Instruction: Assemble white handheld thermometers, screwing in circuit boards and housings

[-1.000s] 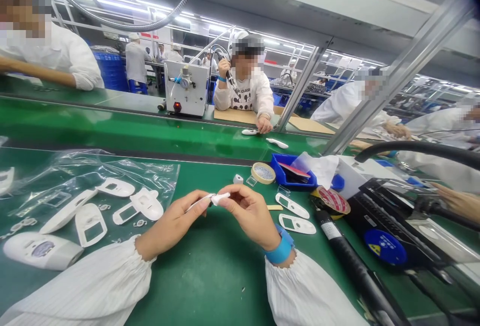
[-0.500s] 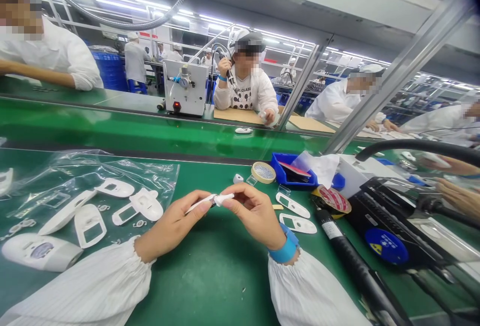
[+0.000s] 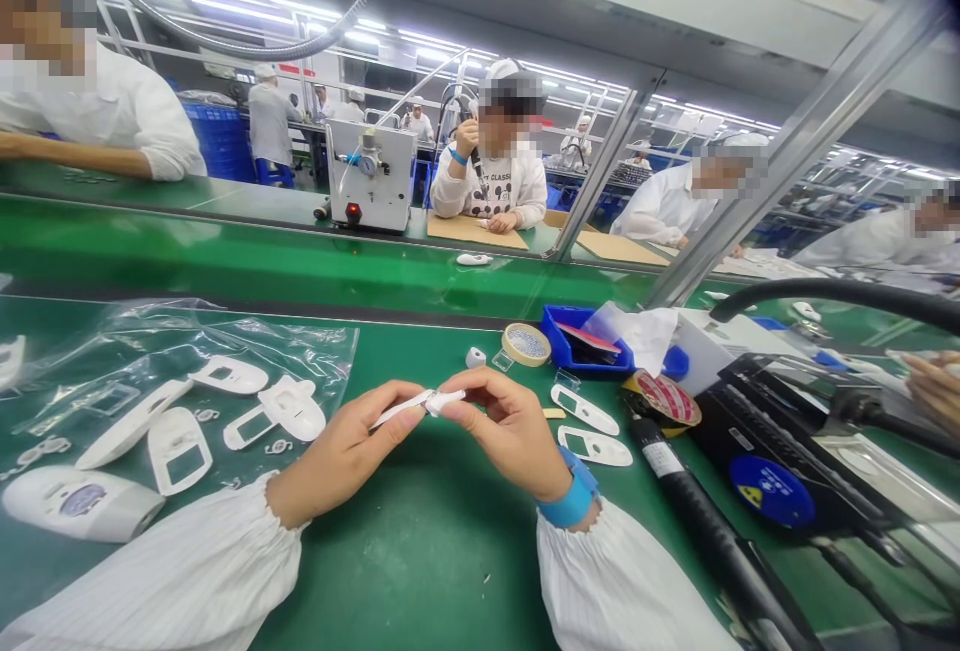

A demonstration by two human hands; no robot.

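Plain white for the held pieces (image 3: 453,396), and the same unpatterned white on the shells (image 3: 135,425). Deep green across the tabletop (image 3: 420,551), with a shinier, brighter green along the belt (image 3: 225,256). White again on the sleeves (image 3: 172,566), finely and faintly striped, then bright blue for the wristband (image 3: 568,508). Cream around the tape (image 3: 526,343), with a blue-and-white speckle at its centre. Solid blue on the tub (image 3: 553,331); red and white marks on the second roll (image 3: 666,400), yellowish-brown at the edge. Blue for the round sticker (image 3: 772,491), with a yellow patch. Tan on the cardboard (image 3: 469,229), and black print over white on the shirt (image 3: 496,187) behind.
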